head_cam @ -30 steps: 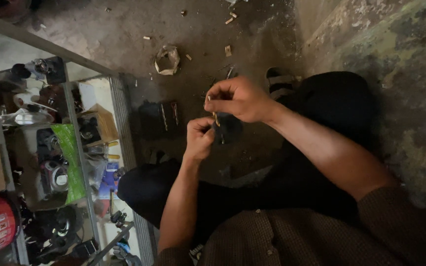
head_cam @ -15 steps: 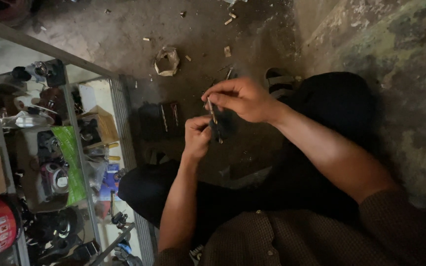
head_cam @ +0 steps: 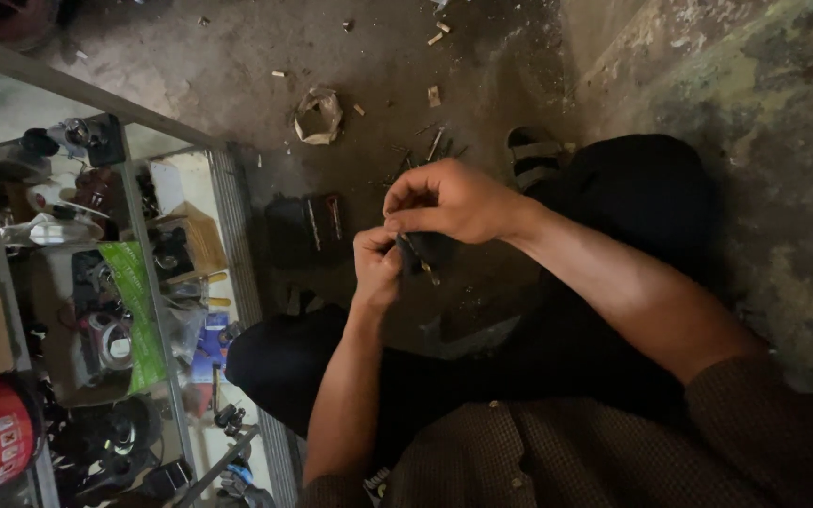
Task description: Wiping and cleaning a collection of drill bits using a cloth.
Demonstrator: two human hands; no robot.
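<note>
The person sits on the floor, dark-trousered knees drawn up, with both hands meeting near the middle of the view. The right hand (head_cam: 449, 199) comes in from four o'clock, its grip pinched narrow over the top of a small dark, roughly flat part (head_cam: 428, 252). The left hand (head_cam: 375, 266) rises from six o'clock and closes its grip on the same part from the nine o'clock side, thumb pressed to its edge. A thin pale metal pin (head_cam: 429, 273) sticks out under the part, slanting toward five o'clock; what it belongs to is too dim to tell. The part is held in the air above the gap between the knees, clear of the ground.

At eleven o'clock from the hands, a crumpled scrap of pale paper (head_cam: 318, 115) lies on the grimy concrete floor (head_cam: 237, 66), with small wood chips scattered about it. At one o'clock a dark strapped sandal (head_cam: 534, 153) rests just beside the knee. Along nine o'clock stands a glass-fronted metal-framed cabinet (head_cam: 228, 216) crowded with assorted small parts and boxes.
</note>
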